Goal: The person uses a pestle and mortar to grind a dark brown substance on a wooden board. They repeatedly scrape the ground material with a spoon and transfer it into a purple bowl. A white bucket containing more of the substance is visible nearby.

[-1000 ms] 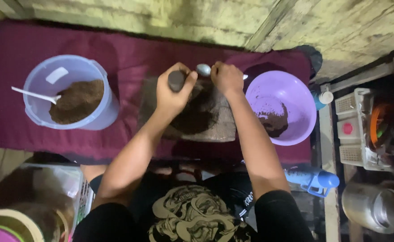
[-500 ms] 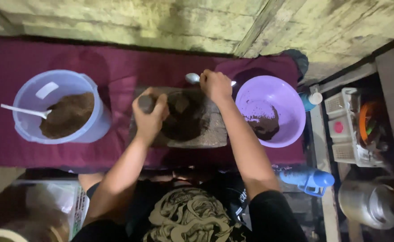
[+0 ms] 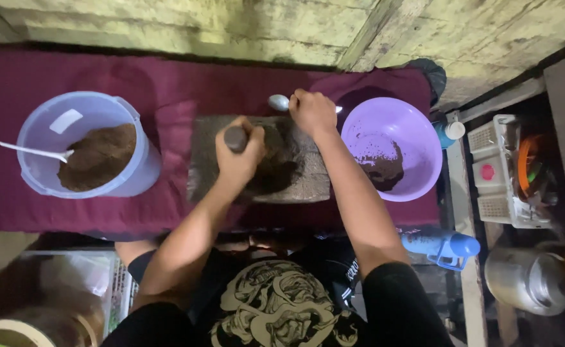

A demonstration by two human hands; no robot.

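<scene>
Underneath everything lies a dark red cloth point(image 3: 167, 83), soft and a little rumpled, spread across the floor. Centred on it sits a grey stone slab point(image 3: 308, 183), flat, rough and rectangular; it looks heavy and stiff, unlikely to slide, and would want lifting by its two short ends. A dark brown paste point(image 3: 279, 168) is smeared over its middle and looks moist and sticky.

To the left stands a pale blue plastic bucket point(image 3: 135, 173), thin-walled and light, holding brown powder point(image 3: 99, 154) with a white spoon point(image 3: 35, 151) lying in it. To the right is a purple plastic bowl point(image 3: 417, 132), smooth, with brown crumbs stuck inside.

Across the slab lies a stone roller point(image 3: 235, 138), a dark, smooth cylinder, probably heavy and possibly slick with paste, best held at both ends. The left hand point(image 3: 239, 159) has its grip closed round the left end. The right hand point(image 3: 312, 112) is curled shut at the far edge of the slab, apparently over the other end, beside a metal spoon point(image 3: 279, 102).
</scene>
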